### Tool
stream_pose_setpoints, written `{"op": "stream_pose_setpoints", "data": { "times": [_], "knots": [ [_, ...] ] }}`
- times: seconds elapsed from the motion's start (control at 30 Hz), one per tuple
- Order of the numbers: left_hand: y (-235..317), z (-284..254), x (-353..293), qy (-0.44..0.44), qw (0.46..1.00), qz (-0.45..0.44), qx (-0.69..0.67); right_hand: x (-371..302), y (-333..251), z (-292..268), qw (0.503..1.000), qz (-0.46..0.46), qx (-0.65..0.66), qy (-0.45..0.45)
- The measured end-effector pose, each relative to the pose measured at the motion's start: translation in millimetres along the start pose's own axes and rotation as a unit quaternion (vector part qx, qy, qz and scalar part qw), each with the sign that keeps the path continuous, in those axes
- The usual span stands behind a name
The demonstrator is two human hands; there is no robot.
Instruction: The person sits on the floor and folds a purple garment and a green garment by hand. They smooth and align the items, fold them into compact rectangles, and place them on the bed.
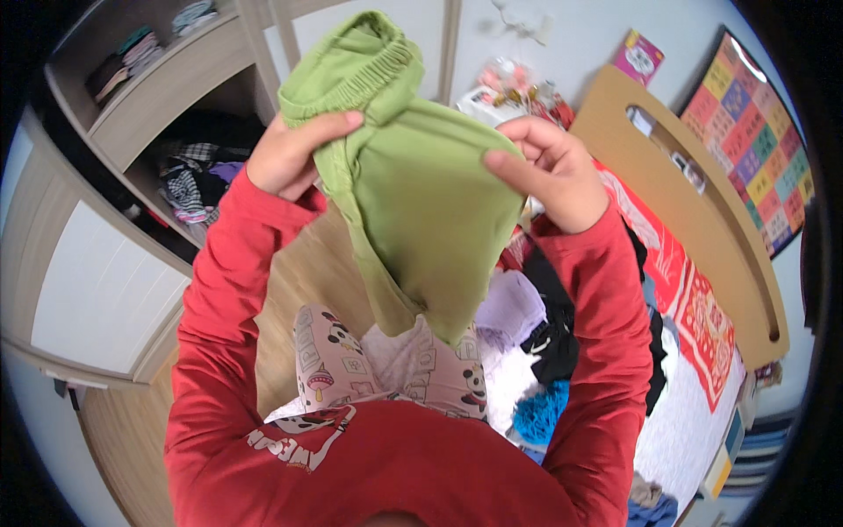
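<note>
Light green pants (439,184) with a gathered elastic waistband hang in the air in front of me, partly folded over. My left hand (294,151) grips them just below the waistband, thumb on top. Farther right, my right hand (555,167) pinches the edge of the green cloth between thumb and fingers. The lower part of the pants droops toward my lap, above my patterned pink trousers (338,356). Behind the cloth, part of the bed and the floor are hidden.
Right of me, a bed (672,448) carries a lilac garment (509,307), black clothes (555,329), a blue fluffy item (542,413) and a red patterned cloth (702,325). Its tan headboard (685,202) stands beyond. At left, an open wardrobe (145,110) holds clothes (198,180) on shelves.
</note>
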State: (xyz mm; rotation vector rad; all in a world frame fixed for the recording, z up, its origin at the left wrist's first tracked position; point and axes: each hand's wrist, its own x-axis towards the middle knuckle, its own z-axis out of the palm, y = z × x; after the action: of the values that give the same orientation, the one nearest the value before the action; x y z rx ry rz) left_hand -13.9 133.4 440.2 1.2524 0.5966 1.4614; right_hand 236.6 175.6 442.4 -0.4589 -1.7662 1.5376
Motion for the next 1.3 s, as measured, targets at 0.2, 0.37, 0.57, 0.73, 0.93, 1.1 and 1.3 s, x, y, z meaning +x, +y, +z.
{"op": "stream_pose_setpoints", "data": {
  "times": [0.2,0.37,0.57,0.73,0.93,1.1,1.3],
  "knots": [
    [30,-51,-18,-0.075,0.997,0.031,-0.016,59,14,41,0.988,0.096,0.010,-0.124],
    [36,-68,-29,-0.134,0.991,-0.016,0.003,73,19,92,0.958,0.138,0.215,-0.134],
    [54,-94,-37,0.015,1.000,0.000,0.021,92,24,104,0.947,0.118,0.288,-0.085],
    [50,-76,-44,-0.033,0.975,-0.047,0.215,94,25,110,0.970,0.121,0.186,-0.097],
    [46,-74,-36,-0.007,0.931,-0.028,0.364,96,26,109,0.967,0.139,0.192,-0.089],
    [54,-40,-33,-0.051,0.894,-0.035,0.444,91,25,96,0.970,0.119,0.192,-0.086],
    [66,-39,-18,0.025,0.977,-0.038,0.210,63,45,96,0.984,0.115,0.067,-0.118]
  ]
}}
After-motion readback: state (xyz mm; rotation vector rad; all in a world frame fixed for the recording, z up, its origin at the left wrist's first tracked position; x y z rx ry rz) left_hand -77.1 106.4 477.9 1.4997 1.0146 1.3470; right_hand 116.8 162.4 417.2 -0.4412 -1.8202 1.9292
